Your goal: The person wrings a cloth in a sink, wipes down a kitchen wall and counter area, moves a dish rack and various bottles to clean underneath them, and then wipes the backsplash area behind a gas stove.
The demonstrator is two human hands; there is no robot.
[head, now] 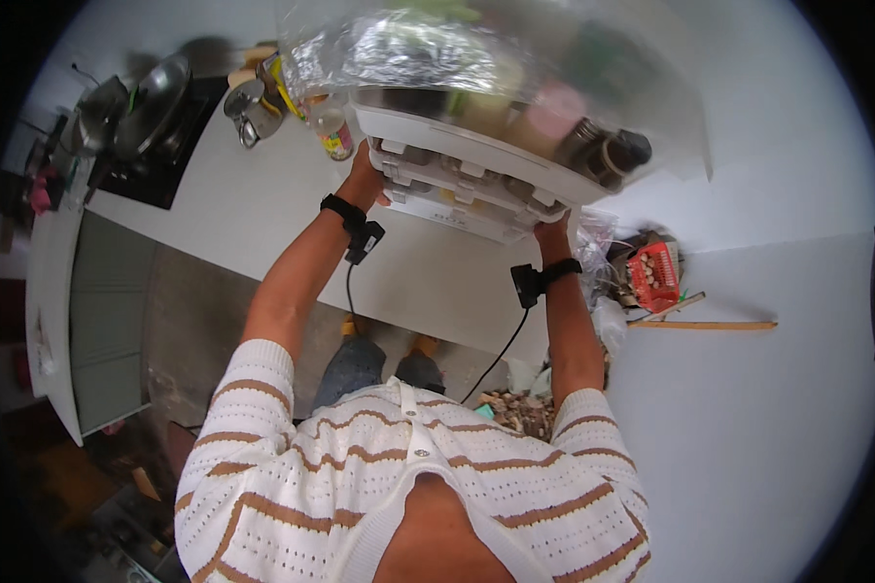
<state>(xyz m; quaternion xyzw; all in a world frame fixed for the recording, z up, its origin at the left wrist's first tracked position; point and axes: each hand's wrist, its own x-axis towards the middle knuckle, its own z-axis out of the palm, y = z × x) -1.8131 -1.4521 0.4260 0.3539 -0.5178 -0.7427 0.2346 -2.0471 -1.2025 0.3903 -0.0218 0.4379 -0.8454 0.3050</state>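
Observation:
A white tiered storage box (474,138) stands in front of me, tilted in the view. Clear drawers or bins (474,189) fill its lower tiers, and its top tray carries bottles and jars. My left hand (367,178) grips its left side, with fingertips showing near the lower edge. At the opposite end, my right hand (552,227) holds the lower right corner; its fingers are mostly hidden. Crinkled clear plastic film (423,51) spreads above the top tray and blurs what lies behind it. Each wrist wears a black strap with a small cabled device.
On the white countertop (262,211), a labelled glass jar (333,135) and a metal pitcher (254,113) stand left of the box. Farther left, a wok (153,109) sits on a black cooktop (182,138). To the right are a red basket (656,275) and wooden sticks (707,325).

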